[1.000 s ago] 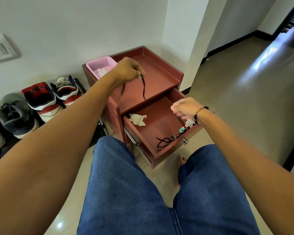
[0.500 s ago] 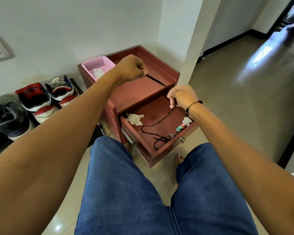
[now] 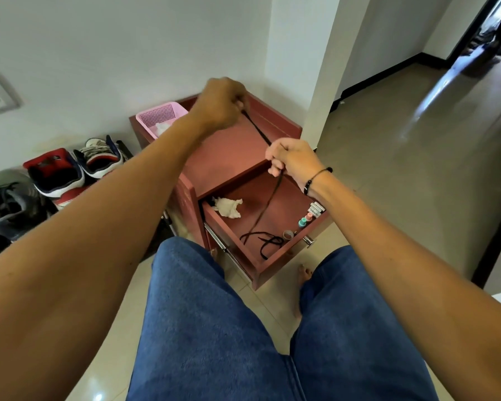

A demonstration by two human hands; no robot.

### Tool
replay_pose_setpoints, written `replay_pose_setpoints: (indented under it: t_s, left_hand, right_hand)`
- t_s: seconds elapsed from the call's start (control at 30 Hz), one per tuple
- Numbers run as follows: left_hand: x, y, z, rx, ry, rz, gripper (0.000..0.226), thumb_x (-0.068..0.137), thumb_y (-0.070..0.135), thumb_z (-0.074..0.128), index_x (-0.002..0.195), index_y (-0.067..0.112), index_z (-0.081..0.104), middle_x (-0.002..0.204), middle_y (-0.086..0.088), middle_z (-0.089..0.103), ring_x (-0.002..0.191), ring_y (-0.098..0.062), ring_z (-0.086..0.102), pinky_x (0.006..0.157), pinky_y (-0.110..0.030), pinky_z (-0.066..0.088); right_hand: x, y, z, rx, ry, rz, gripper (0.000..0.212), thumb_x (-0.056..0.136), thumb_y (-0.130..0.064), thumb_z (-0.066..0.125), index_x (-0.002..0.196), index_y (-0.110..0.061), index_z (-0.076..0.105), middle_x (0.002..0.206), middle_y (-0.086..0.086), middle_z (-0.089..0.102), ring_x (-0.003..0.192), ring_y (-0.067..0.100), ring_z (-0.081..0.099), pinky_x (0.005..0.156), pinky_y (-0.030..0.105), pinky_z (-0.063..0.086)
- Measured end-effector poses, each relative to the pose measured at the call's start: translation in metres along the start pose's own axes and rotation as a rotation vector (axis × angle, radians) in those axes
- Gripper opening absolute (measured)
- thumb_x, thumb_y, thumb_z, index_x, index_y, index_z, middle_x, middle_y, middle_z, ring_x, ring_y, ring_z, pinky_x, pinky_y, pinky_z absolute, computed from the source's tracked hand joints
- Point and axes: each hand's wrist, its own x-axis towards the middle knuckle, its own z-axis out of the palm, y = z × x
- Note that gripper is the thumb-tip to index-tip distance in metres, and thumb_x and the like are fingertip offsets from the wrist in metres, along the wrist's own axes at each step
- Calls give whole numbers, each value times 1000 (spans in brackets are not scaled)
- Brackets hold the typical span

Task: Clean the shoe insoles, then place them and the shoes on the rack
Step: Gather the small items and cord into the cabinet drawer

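Black lace (image 3: 258, 130) taut between my fists: left hand (image 3: 220, 104) pinches the top end at 12 o'clock, right hand (image 3: 291, 160) curled round it lower. Rest trails into the open drawer (image 3: 272, 209). Shoes (image 3: 55, 175) on the floor at 9 o'clock.

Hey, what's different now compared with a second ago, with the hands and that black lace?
The right hand, empty over the drawer before, rose and now grips the black shoelace. The left hand lifted higher, pulling it taut between them, its tail trailing into the drawer. The crumpled tissue, pink basket and sneakers stayed put.
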Motion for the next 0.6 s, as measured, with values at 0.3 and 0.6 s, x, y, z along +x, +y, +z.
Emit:
replay_pose_setpoints:
  t_s: [0.3,0.6]
  left_hand:
    - [-13,-46,-20,-138,41,-303,39,81,-7,48,115,4,64,89,-19,67,74,-29,64,66,-20,53]
    - [-31,8,56,-448,-499,-228,17,95,-3,47,102,-3,62,64,-9,58,41,-5,45,39,-16,38]
  right_hand:
    - [-18,45,-32,-349,45,158,34,87,1,46,60,-14,59,48,-1,47,42,10,45,62,29,54]
    - [-2,-8,-7,-628,-27,14,34,92,-17,49,58,-18,51,55,0,52,52,17,53,57,26,44]
